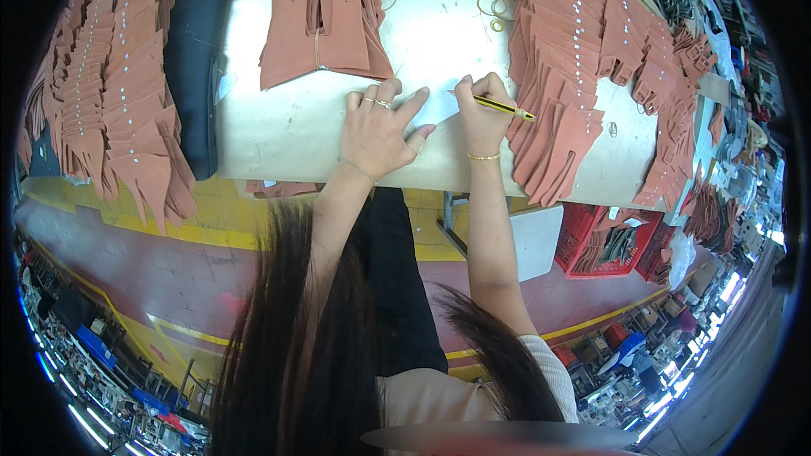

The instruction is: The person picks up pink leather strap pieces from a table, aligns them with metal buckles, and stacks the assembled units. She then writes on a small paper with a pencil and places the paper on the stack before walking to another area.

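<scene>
A yellow-and-black pencil is gripped in my right hand, its tip at a small white slip of paper on the pale tabletop. My left hand lies on the table with fingers spread, thumb and forefinger at the paper's left edge. Just beyond that hand rests a stack of reddish-brown cut leather pieces, bound by a band around its middle. Close by on the right, a long fanned row of similar leather pieces runs away from me.
More leather pieces overlap at the left beside a dark rolled material. Loose rubber bands lie near the far middle. Below the table's right edge stand a red crate with leather pieces inside and a white stool.
</scene>
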`<control>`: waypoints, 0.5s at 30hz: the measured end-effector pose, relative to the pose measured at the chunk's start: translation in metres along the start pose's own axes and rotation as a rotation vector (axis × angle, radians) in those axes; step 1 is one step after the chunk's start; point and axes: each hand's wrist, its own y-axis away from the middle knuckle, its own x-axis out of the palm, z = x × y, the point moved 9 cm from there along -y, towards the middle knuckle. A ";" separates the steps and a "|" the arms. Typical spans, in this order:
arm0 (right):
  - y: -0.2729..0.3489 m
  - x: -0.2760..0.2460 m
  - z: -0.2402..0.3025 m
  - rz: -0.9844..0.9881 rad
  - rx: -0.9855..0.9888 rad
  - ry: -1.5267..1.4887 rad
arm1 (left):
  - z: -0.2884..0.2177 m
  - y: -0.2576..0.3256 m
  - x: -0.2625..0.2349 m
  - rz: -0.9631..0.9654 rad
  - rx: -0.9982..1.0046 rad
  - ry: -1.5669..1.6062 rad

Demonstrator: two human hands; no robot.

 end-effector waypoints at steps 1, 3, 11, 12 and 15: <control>0.000 0.000 -0.001 0.004 0.014 -0.015 | 0.000 0.000 0.000 0.004 -0.002 0.000; 0.000 0.000 0.003 0.004 -0.003 0.011 | 0.000 0.000 0.000 0.007 -0.004 -0.004; -0.002 -0.001 0.004 -0.002 -0.013 0.010 | 0.000 0.000 0.002 0.007 -0.006 -0.012; -0.001 0.000 0.004 0.002 -0.017 0.023 | 0.000 0.001 0.002 0.008 -0.006 -0.012; -0.001 -0.001 0.003 -0.004 -0.014 0.049 | 0.000 0.000 0.001 0.005 -0.002 -0.006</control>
